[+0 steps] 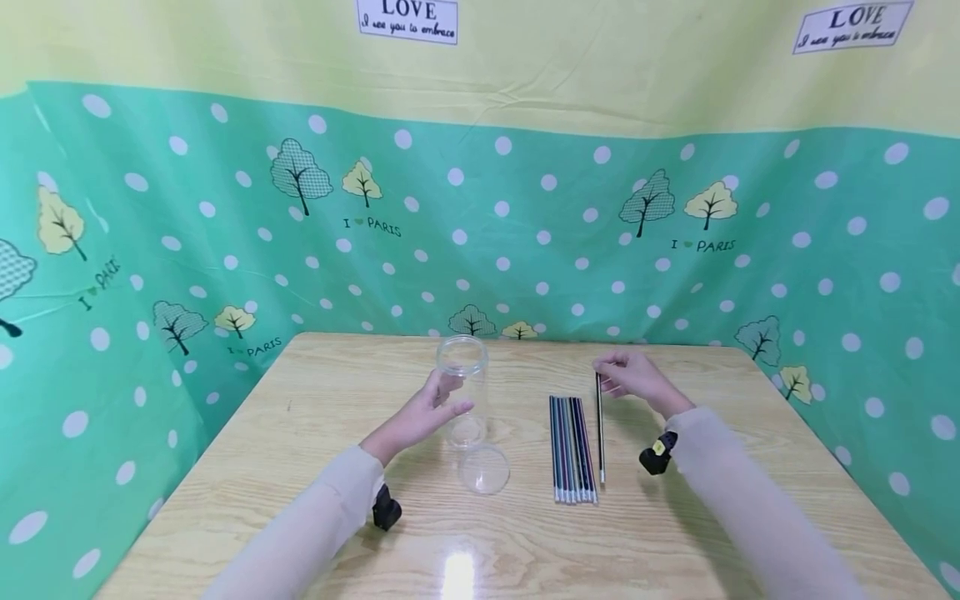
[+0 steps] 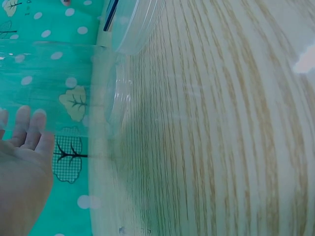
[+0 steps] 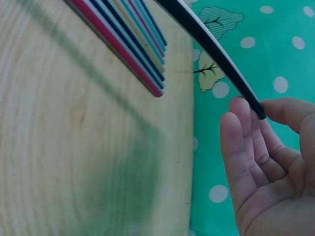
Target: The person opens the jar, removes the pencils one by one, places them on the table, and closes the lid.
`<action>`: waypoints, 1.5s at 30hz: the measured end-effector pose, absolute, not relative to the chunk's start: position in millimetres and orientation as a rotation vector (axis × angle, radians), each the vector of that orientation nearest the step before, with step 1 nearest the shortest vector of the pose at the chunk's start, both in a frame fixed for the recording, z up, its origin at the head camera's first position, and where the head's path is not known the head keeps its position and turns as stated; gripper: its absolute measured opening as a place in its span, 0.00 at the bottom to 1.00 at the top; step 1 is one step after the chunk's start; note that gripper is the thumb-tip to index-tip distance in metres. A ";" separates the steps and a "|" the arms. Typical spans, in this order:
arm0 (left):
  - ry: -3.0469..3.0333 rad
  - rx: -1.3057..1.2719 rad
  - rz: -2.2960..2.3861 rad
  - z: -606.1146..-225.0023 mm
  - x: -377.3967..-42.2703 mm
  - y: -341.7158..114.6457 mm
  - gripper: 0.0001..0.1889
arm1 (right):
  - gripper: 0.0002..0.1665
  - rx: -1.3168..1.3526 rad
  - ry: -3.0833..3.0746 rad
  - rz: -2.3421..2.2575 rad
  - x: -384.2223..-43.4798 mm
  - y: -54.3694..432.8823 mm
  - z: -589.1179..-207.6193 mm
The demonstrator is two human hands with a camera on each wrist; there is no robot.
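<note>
A tall clear jar [image 1: 474, 392] stands upright and uncovered left of the table's middle. My left hand [image 1: 422, 414] holds its side, thumb in front and fingers reaching behind; those fingers [image 2: 33, 123] show against the clear wall in the left wrist view. Close to the jar's base lies a round transparent lid [image 1: 483, 469]. My right hand [image 1: 632, 379] pinches the far end of a dark pencil [image 1: 601, 429] between thumb and fingers. That pencil [image 3: 216, 54] is raised at an angle, beside a row of several coloured pencils [image 1: 572, 450] lying side by side.
The light wooden table [image 1: 337, 375] ends at a green and yellow patterned curtain [image 1: 525, 242] at the back and sides. Black wrist cameras, one on the left [image 1: 386, 508] and one on the right [image 1: 657, 454], sit at the sleeves.
</note>
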State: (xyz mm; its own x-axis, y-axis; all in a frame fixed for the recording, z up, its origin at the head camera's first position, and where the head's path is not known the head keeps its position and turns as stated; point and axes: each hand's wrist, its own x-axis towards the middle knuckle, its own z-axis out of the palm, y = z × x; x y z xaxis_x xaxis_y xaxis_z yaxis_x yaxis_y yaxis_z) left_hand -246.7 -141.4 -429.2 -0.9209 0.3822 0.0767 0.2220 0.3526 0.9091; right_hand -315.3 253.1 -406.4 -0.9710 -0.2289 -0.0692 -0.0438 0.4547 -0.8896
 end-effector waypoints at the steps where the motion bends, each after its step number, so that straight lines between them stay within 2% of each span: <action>1: 2.459 0.550 1.615 -429.2 -246.7 -141.6 0.40 | 0.27 -0.231 2.523 -1.525 -315.4 252.7 -408.3; 21: 2.459 0.521 1.628 -430.5 -248.2 -142.3 0.41 | 0.22 -0.163 2.553 -1.353 -316.7 243.4 -437.6; 45: 2.443 0.516 1.634 -429.7 -246.0 -142.4 0.39 | 0.17 -0.117 2.618 -1.290 -312.7 229.2 -449.9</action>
